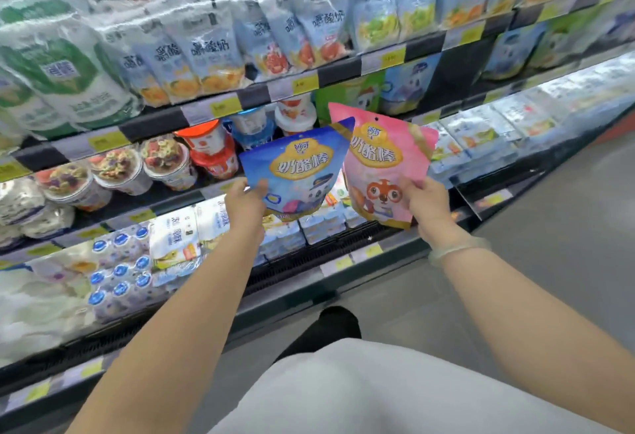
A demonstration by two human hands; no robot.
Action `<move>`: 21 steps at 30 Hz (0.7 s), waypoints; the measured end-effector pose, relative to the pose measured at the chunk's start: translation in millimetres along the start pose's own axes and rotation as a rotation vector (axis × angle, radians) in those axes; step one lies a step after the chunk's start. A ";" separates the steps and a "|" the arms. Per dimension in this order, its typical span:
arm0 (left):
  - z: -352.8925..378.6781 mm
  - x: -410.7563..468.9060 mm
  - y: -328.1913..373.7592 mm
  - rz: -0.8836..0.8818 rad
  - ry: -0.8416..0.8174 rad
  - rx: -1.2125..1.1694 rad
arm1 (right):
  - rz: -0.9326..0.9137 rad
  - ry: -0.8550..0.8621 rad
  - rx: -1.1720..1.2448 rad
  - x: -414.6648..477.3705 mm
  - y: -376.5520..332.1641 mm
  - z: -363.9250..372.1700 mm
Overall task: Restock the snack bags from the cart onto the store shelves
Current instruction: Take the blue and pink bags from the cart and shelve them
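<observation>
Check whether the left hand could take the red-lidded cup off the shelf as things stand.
Probably not yet: the left hand is shut on the blue bag, which hangs between it and the red-lidded cup. The path itself looks open otherwise.

Stocked chiller shelves [220,109] line a grey floor [567,213].

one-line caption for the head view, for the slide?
Left hand holds a blue snack bag, right hand a pink snack bag, before stocked shelves.
</observation>
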State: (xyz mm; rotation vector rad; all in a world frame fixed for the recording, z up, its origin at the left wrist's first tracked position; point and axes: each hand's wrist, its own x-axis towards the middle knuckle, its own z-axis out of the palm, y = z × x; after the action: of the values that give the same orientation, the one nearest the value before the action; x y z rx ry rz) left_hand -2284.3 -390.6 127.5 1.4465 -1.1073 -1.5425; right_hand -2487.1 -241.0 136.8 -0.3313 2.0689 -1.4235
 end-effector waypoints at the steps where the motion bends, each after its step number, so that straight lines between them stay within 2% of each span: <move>1: 11.0 7.5 -0.5 -0.009 -0.009 0.013 | 0.006 0.004 0.009 11.4 -2.4 -3.8; 7: 66.4 50.1 -8.7 -0.045 -0.027 0.159 | 0.018 0.058 0.007 77.7 -5.3 -31.3; 13: 116.7 58.3 -19.2 -0.090 -0.016 0.148 | 0.099 0.026 -0.034 126.5 8.9 -54.5; 21: 185.6 68.2 -17.5 -0.194 0.141 0.138 | 0.151 -0.096 -0.118 213.3 -2.1 -83.7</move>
State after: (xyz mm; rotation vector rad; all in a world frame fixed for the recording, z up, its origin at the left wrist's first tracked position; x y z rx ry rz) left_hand -2474.6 -428.6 85.4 1.7724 -1.0308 -1.4909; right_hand -2706.0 -288.2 88.2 -0.2798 2.0578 -1.1773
